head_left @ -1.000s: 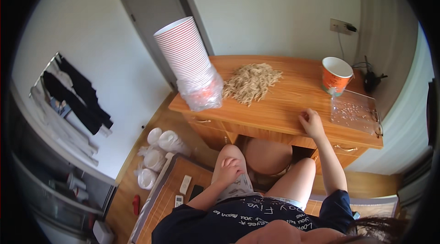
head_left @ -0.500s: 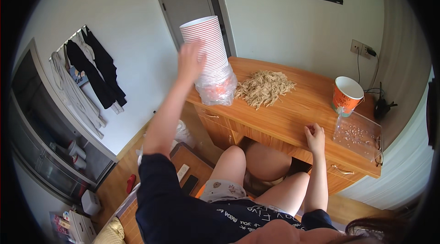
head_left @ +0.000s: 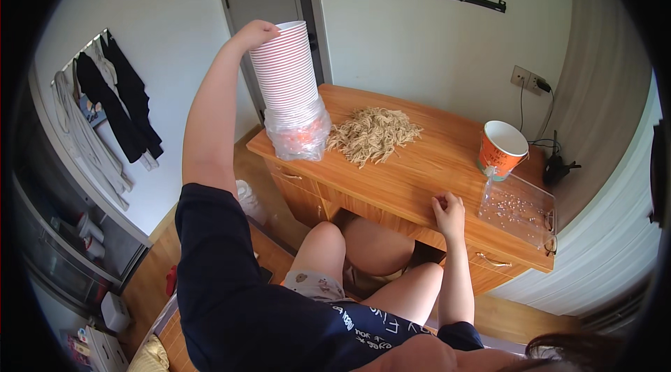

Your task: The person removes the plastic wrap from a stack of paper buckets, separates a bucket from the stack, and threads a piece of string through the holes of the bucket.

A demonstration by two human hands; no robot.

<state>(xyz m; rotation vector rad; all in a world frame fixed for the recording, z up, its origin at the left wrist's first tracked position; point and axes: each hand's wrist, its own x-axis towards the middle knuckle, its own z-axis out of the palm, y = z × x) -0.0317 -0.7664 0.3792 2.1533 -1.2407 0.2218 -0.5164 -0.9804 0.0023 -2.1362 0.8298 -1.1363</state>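
A tall stack of white paper buckets with red rim lines [head_left: 285,68] stands at the desk's left end, its lower part wrapped in a clear plastic bag [head_left: 298,136]. My left hand [head_left: 257,34] is raised to the top of the stack, fingers closed on the topmost bucket's rim. Low at the desk's front edge rests my right hand [head_left: 449,215], its fingers curled together with nothing visible in them. To its right an orange and green paper bucket with a white inside [head_left: 504,147] stands upright beside a clear shallow tray [head_left: 514,215] holding small pale beads.
A heap of beige twisted cords [head_left: 376,134] lies beside the stack on the wooden desk [head_left: 419,176]. A black cable [head_left: 559,171] and wall sockets [head_left: 529,80] are at the right. Clothes [head_left: 115,103] hang on the left wall.
My left hand has moved up from the side of the bucket stack to its top rim and closed there. The whole view has shifted; my right hand stays at the desk's edge.
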